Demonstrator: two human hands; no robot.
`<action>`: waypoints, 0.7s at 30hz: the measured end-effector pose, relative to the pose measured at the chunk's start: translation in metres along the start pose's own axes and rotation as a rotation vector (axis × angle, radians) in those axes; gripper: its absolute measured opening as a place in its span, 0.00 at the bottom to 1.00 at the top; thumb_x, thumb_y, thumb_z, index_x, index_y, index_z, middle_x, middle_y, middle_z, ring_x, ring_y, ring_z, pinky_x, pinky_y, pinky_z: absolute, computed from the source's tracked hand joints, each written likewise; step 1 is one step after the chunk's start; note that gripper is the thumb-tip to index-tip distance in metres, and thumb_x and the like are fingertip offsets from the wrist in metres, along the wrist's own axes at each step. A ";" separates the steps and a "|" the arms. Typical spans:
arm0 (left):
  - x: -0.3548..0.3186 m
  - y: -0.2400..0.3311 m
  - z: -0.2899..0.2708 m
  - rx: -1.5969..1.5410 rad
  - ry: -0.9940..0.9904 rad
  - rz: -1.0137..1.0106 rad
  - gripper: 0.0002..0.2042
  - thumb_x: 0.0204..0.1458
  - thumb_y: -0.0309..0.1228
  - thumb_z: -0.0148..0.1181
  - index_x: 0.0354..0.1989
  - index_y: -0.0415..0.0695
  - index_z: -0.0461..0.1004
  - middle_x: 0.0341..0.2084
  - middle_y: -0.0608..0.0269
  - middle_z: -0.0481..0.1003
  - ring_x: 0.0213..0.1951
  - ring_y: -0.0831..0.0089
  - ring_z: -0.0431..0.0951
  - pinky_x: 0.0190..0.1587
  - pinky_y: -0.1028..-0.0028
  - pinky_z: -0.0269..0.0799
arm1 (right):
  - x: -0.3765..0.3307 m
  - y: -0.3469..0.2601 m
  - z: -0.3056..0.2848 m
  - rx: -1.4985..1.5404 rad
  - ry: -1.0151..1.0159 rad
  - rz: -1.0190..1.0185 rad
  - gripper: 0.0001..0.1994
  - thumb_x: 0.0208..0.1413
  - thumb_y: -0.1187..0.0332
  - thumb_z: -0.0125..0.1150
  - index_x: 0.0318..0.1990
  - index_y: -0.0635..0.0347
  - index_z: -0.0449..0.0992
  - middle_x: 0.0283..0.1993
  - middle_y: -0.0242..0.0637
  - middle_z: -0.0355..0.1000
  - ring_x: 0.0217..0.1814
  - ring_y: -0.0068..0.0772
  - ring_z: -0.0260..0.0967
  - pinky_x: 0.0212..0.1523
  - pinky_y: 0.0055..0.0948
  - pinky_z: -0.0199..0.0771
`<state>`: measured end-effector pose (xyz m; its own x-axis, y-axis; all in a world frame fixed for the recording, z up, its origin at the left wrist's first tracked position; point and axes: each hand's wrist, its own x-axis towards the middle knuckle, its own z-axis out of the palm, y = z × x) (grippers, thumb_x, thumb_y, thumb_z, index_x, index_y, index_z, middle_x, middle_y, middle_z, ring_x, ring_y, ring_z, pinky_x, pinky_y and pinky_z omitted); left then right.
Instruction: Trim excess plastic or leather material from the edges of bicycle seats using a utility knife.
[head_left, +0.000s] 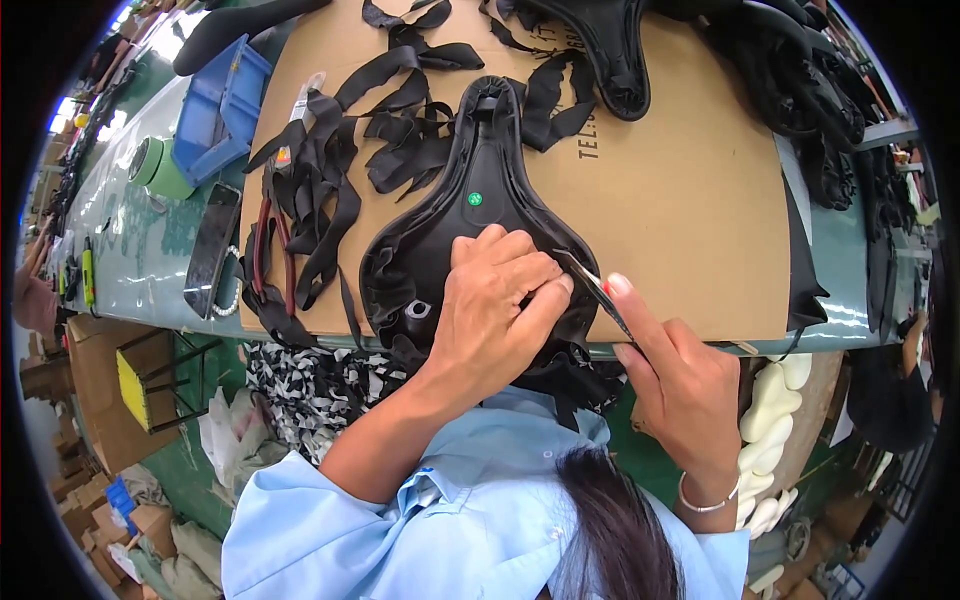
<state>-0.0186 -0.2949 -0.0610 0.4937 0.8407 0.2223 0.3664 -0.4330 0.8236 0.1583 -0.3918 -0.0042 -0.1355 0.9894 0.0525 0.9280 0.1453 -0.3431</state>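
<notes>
A black bicycle saddle point(482, 165) lies underside up on a cardboard sheet point(690, 240), its narrow nose pointing away from me. Black cover material is gathered in folds along its rim, and a small green round sticker point(475, 199) sits on its middle. My left hand point(497, 300) rests over the wide rear part, fingers closed in a pinch on the cover's edge at the right side. In my right hand point(672, 385) is a slim, pointed metal tool point(612, 303), its exact kind unclear. The tool's tip meets the saddle's right edge beside my left fingertips.
Black fabric strips point(320, 190) lie left of the saddle, partly over red-handled pliers point(264, 245). Farther left are a phone point(213, 250), a blue bin point(220, 110) and a green tape roll point(160, 168). Another saddle point(615, 60) and black covers point(800, 90) occupy the far right.
</notes>
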 end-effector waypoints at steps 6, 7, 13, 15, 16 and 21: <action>0.002 -0.009 0.001 -0.236 0.238 -0.085 0.05 0.47 0.24 0.57 0.21 0.39 0.74 0.21 0.63 0.69 0.28 0.68 0.66 0.36 0.70 0.60 | -0.016 -0.027 -0.004 -0.114 -0.115 0.146 0.32 0.51 0.71 0.63 0.66 0.44 0.64 0.20 0.35 0.58 0.16 0.34 0.63 0.17 0.34 0.61; 0.002 -0.007 0.002 -0.319 0.293 -0.103 0.05 0.47 0.24 0.57 0.22 0.38 0.74 0.21 0.62 0.69 0.29 0.69 0.66 0.35 0.70 0.61 | -0.024 -0.032 0.002 -0.052 -0.088 0.193 0.32 0.51 0.70 0.63 0.66 0.44 0.63 0.20 0.35 0.59 0.16 0.34 0.63 0.16 0.35 0.61; 0.002 0.001 0.003 -0.857 0.469 -0.256 0.08 0.57 0.27 0.55 0.29 0.36 0.73 0.28 0.68 0.68 0.33 0.82 0.65 0.37 0.80 0.61 | -0.032 -0.037 0.020 0.083 0.060 0.316 0.30 0.53 0.70 0.62 0.65 0.43 0.65 0.22 0.36 0.62 0.17 0.36 0.64 0.18 0.35 0.63; -0.002 0.017 -0.006 -0.951 0.327 -0.423 0.08 0.58 0.27 0.55 0.29 0.36 0.73 0.30 0.68 0.68 0.34 0.83 0.66 0.38 0.80 0.62 | -0.011 -0.016 0.016 -0.004 0.110 0.229 0.28 0.52 0.70 0.61 0.63 0.39 0.68 0.22 0.36 0.63 0.18 0.36 0.64 0.21 0.36 0.64; -0.002 0.021 -0.014 -1.032 0.198 -0.603 0.08 0.59 0.28 0.54 0.30 0.35 0.72 0.31 0.68 0.68 0.35 0.83 0.67 0.40 0.81 0.62 | 0.001 -0.007 0.006 -0.081 0.036 0.181 0.28 0.52 0.70 0.61 0.62 0.36 0.69 0.22 0.36 0.63 0.18 0.35 0.63 0.20 0.36 0.61; 0.036 -0.008 -0.056 0.052 -0.224 0.087 0.09 0.51 0.28 0.60 0.30 0.34 0.71 0.31 0.55 0.71 0.34 0.59 0.73 0.39 0.71 0.67 | 0.034 0.023 -0.012 0.113 -0.056 0.061 0.28 0.51 0.72 0.61 0.61 0.36 0.71 0.18 0.34 0.60 0.17 0.33 0.61 0.19 0.33 0.59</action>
<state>-0.0478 -0.2434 -0.0305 0.6857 0.7090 0.1648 0.3524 -0.5214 0.7771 0.1789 -0.3551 0.0008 -0.1016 0.9946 -0.0230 0.8905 0.0806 -0.4478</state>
